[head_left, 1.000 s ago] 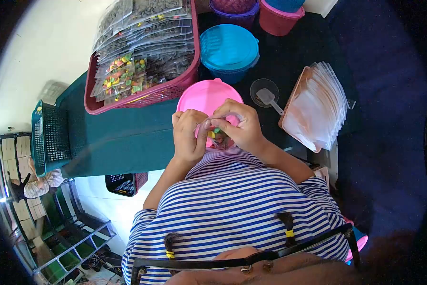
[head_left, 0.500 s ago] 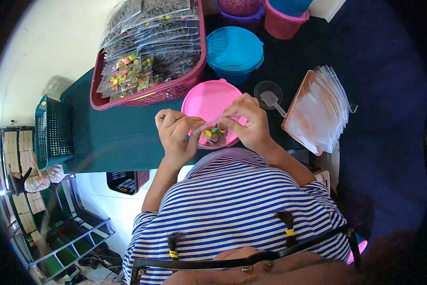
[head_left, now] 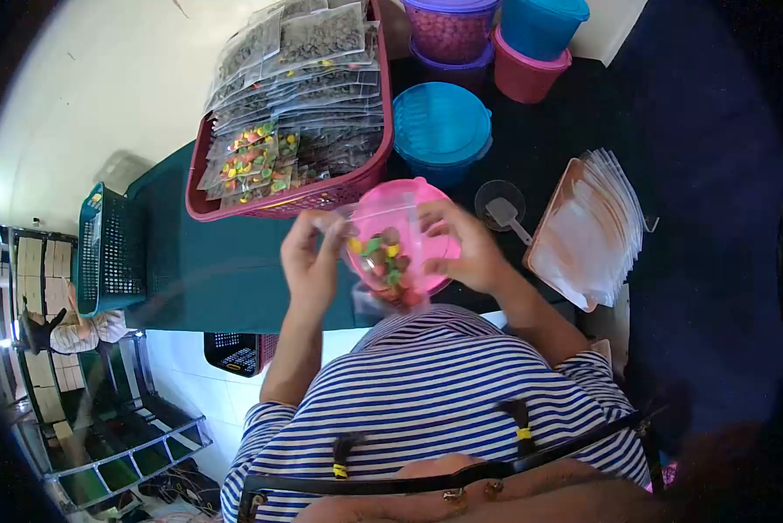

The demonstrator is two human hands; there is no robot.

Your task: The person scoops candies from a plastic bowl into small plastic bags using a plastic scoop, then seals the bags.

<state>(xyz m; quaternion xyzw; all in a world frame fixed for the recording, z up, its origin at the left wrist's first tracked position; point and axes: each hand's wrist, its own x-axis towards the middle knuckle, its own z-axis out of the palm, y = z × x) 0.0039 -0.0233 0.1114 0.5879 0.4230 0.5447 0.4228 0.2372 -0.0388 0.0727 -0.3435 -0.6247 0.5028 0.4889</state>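
Observation:
A clear plastic zip bag [head_left: 391,266] of yellow, green, red and brown sweets hangs in front of me, somewhat blurred. My left hand [head_left: 315,253] is closed in a pinch on its upper left edge. At the bag's right edge is my right hand [head_left: 463,248], its fingers and thumb apart; whether a fingertip still touches the plastic is hard to see. Behind and below the bag lies a round pink lid [head_left: 376,199], partly covered by it.
A maroon basket [head_left: 322,187] full of filled bags stands at the back left. Beside it are a blue lidded tub [head_left: 442,126] and stacked tubs [head_left: 531,74]. To the right are a scoop [head_left: 507,213] and a tray of flat bags [head_left: 583,235]. A green basket [head_left: 108,253] is left.
The bag has swung upright into fuller view, lower edge toward me. My right hand's pinch on its top has opened and the fingers have spread. The camera view has shifted slightly.

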